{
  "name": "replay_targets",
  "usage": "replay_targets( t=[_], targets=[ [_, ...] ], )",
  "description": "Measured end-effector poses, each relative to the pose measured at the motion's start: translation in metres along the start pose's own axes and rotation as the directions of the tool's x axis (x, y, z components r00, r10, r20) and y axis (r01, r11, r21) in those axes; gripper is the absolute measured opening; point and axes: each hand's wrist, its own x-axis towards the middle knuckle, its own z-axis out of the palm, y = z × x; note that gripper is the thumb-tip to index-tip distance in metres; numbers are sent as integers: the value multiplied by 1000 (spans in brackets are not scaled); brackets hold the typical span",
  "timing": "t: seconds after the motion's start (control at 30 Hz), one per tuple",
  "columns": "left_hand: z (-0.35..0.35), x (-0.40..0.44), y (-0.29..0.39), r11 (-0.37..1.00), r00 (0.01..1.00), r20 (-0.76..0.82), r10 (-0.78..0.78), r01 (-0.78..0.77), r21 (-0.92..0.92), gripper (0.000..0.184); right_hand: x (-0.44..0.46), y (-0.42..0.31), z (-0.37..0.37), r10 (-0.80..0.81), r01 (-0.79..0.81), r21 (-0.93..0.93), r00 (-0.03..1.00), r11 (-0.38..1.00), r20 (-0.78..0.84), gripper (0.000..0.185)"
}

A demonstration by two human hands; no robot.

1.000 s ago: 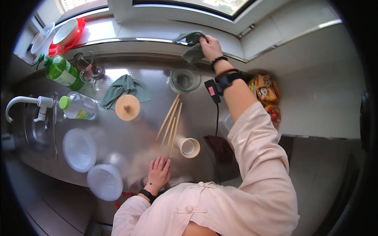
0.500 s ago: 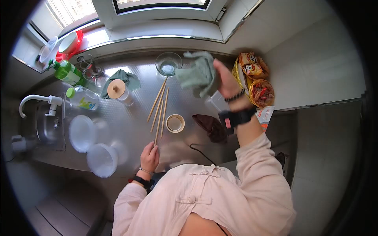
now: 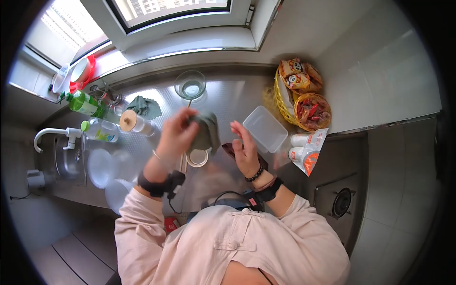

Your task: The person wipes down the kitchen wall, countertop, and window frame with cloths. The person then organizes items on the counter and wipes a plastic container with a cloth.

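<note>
My left hand (image 3: pixel 176 135) is raised over the middle of the steel counter, its fingers closed on a grey-green cloth (image 3: pixel 207 135) that hangs to the right. Beneath it, several wooden chopsticks (image 3: pixel 183 163) are mostly hidden. A small round cup (image 3: pixel 197 158) sits partly under the cloth. To the right, my right hand (image 3: pixel 246 154) is open, fingers apart, with nothing in it. Behind that hand, a dark brown cloth (image 3: pixel 229 149) is partly covered. A clear rectangular plastic container (image 3: pixel 266 129) lies just beyond it. The glass bowl (image 3: pixel 190 85) stands farther back.
Left are a wooden-lidded jar (image 3: pixel 137 124), a second green cloth (image 3: pixel 144 107), bottles (image 3: pixel 100 130), plastic tubs (image 3: pixel 100 168) and a sink (image 3: pixel 66 159). Right are yellow baskets (image 3: pixel 283 105) with packets, a white-orange pack (image 3: pixel 308 151) and a stove burner (image 3: pixel 341 202).
The green cloth has passed from my right hand to my left, nearer the middle. My left hand has risen from the chopsticks' near end; my right hand has come back, emptied.
</note>
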Motion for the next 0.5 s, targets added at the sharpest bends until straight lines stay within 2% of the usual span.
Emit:
replay_targets(
  t=[0.03,0.07,0.13,0.17,0.2,0.23,0.27,0.33,0.4,0.47,0.5],
  targets=[
    [-2,20,2,999,997,-73,-14,11,-47,17,-17,31,-7,-2,10,-178,999,984,43,38],
    [-2,40,4,999,994,-103,-24,19,-51,17,-35,55,-12,-1,9,-176,999,984,42,38],
    [8,80,-10,999,997,-80,-24,21,-43,20,-69,92,-18,-72,201,-459,956,865,283,44],
    [15,98,-11,993,997,-71,-21,29,115,22,-82,106,-22,-77,203,-455,957,867,279,44],
    [25,115,-12,963,998,-63,-20,36,268,24,-96,118,-28,-25,244,-578,933,778,360,47],
    [37,131,-14,945,997,-80,-6,32,326,27,-103,125,-31,39,295,-680,902,672,430,49],
    [50,146,-16,944,994,-98,-43,72,321,28,-104,126,-31,78,309,-691,880,654,468,50],
    [75,177,-33,867,990,-115,80,-12,498,26,-104,130,-29,125,263,-694,881,670,456,49],
    [103,206,-41,831,966,-161,203,-83,550,25,-104,130,-29,119,261,-692,885,673,450,48],
    [134,230,-39,825,946,-202,255,-103,556,24,-102,128,-29,118,258,-703,891,663,438,47],
    [146,240,-38,796,955,-164,246,-103,597,23,-101,128,-29,118,256,-705,893,661,435,46]
  ],
)
